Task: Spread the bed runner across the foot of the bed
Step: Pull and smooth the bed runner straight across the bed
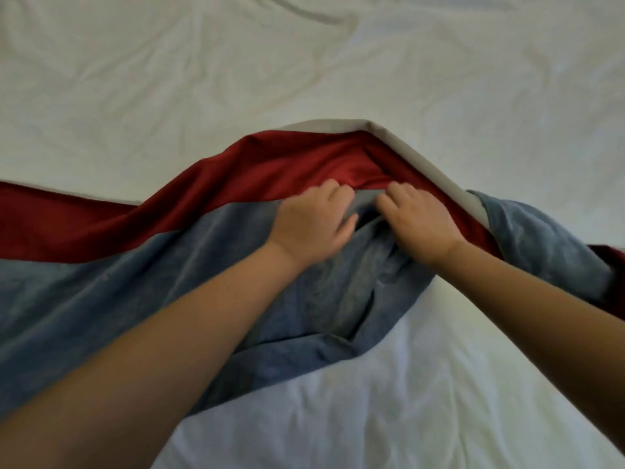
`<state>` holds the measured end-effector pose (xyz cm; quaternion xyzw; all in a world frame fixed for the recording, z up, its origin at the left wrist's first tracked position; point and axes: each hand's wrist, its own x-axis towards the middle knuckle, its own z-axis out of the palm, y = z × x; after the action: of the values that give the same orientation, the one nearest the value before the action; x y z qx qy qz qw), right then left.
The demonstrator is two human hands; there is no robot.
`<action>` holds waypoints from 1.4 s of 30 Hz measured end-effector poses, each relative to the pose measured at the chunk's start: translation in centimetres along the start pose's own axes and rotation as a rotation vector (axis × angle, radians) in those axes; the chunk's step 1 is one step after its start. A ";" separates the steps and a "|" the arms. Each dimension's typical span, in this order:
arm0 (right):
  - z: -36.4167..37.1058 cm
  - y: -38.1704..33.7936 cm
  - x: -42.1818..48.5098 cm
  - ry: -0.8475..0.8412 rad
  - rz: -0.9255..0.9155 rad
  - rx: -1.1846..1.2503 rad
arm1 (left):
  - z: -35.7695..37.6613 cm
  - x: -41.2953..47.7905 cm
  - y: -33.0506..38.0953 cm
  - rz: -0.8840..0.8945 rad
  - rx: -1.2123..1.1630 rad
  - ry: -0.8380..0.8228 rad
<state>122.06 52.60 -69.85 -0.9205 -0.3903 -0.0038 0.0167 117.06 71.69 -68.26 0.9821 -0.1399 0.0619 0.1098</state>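
We see the bed runner (135,282) lying crosswise on the bed (304,69), over a creased white sheet (389,384). It runs from the left side of the view to the right.

- The runner has two bands. The red band (253,170) is on the far side and the blue-grey band (111,299) is on the near side.
- The left stretch lies fairly flat. The middle is heaved up into a ridge and bunched in folds.
- At the ridge and down its right slope a pale backing (422,154) is turned over and shows as a narrow strip. Past that strip the cloth is twisted, blue-grey with a bit of red near the right side of the view.

Both hands are on the runner at mid-bed, close together on the seam between the bands.

- Left hand (309,228): the fingers are curled into the cloth with the thumb alongside, so the grip is closed on a gather of the runner.
- Right hand (421,228): the knuckles are up and the fingertips are tucked into the fold beneath the pale strip, so this grip is also closed on the runner.

White sheet shows beyond the runner and again on the near side, between the forearms.
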 end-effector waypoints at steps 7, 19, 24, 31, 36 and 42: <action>0.4 -1.0 -12.4 -0.241 0.144 0.044 | 2.3 -7.5 8.1 0.180 -0.139 -0.183; 3.8 -3.0 -12.8 -0.109 0.216 0.152 | 4.8 -11.1 11.7 -0.117 -0.039 -0.333; 3.2 -2.3 -14.4 -0.106 0.141 0.164 | 4.0 -11.1 13.7 -0.319 -0.353 -0.160; 2.4 -2.6 -15.4 -0.132 0.043 0.034 | 4.2 -12.6 15.6 -0.253 -0.148 -0.403; 1.5 -3.8 -19.4 -0.157 0.007 0.022 | 4.2 -15.7 17.0 -0.200 -0.098 -0.433; 1.4 -8.5 -26.3 -0.191 -0.025 0.100 | 3.6 -20.6 17.6 -0.058 -0.092 -0.604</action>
<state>97.60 39.66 -71.57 -0.9098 -0.4012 0.1032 0.0252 92.67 59.74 -71.38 0.9536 -0.1408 -0.2426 0.1092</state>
